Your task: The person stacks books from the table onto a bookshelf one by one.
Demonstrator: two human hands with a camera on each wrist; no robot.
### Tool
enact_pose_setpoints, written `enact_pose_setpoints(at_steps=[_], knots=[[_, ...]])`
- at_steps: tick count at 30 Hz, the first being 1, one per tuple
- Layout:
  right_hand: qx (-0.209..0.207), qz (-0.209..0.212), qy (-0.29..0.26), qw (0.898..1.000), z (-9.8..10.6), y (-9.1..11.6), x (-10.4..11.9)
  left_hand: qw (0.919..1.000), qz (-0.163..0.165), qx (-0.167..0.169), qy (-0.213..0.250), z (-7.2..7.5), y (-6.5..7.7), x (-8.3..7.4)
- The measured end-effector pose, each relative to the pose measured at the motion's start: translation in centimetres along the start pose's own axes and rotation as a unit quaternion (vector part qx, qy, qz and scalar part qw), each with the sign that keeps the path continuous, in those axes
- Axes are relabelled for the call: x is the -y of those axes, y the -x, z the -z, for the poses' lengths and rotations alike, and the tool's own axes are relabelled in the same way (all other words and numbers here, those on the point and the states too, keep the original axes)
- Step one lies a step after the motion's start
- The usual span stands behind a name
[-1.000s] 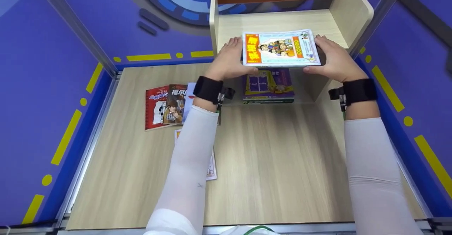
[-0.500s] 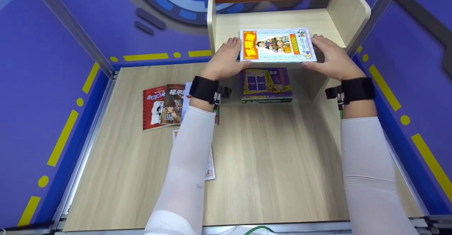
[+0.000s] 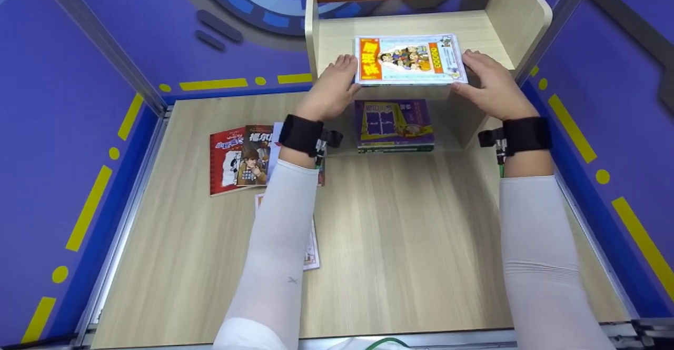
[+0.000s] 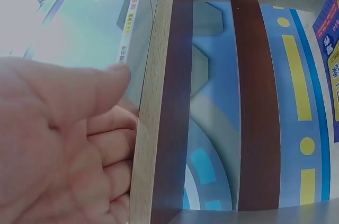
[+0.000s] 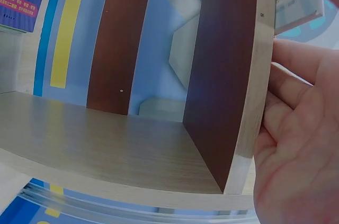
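A light blue book (image 3: 405, 60) with a cartoon group and a red-and-yellow title panel lies level at the upper shelf's front edge in the head view. My left hand (image 3: 333, 84) holds its left end, thumb by the front corner; in the left wrist view that thumb (image 4: 106, 89) meets the spine. At the right end my right hand (image 3: 489, 84) grips, with the thumb on the front corner. The back cover (image 5: 296, 4) with its barcode shows in the right wrist view, raised off the shelf edge (image 5: 254, 91) at an angle.
Under the upper board of the wooden shelf unit (image 3: 518, 18), a stack topped by a purple book (image 3: 395, 123) sits on the lower board. To the left, a red book (image 3: 224, 166) and a detective-cover book (image 3: 255, 160) overlap on the table (image 3: 410, 255). Another book (image 3: 311, 252) is partly under my left forearm.
The blue book has moved back, farther over the upper shelf. My left thumb has drawn from its front edge to the left corner. The right hand has followed the book.
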State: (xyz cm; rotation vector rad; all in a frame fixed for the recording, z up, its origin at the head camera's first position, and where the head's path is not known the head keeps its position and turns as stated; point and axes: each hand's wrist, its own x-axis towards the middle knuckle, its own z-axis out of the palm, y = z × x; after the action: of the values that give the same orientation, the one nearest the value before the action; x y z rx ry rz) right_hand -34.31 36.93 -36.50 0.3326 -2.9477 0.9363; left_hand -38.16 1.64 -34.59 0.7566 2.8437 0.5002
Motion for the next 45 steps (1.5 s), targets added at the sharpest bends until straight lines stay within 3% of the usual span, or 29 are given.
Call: enact_pose_setpoints(at_steps=[7, 16, 27, 34, 45], knots=[[-0.03, -0.005, -0.014, 0.999, -0.5, -0.1, 0.2, 0.9992, 0.002, -0.036, -0.018, -0.7, -0.3, -0.2], [-0.081, -0.008, -0.03, 0.996, -1.4, -0.5, 0.6, 0.9967, 0.031, -0.074, -0.009, -1.1, -0.6, -0.6], [-0.163, -0.052, -0.042, 0.984, -2.7, -1.3, 1.4, 0.983, 0.081, -0.161, -0.036, -2.1, -1.2, -1.6], [-0.21, -0.055, -0.022, 0.976, -3.5, -1.7, 1.5, 0.9782, 0.119, -0.162, -0.051, -2.3, -1.5, -2.2], [-0.233, -0.081, -0.005, 0.969, -4.2, -2.2, 2.1, 0.9742, 0.156, -0.124, -0.105, -2.1, -2.3, -2.8]])
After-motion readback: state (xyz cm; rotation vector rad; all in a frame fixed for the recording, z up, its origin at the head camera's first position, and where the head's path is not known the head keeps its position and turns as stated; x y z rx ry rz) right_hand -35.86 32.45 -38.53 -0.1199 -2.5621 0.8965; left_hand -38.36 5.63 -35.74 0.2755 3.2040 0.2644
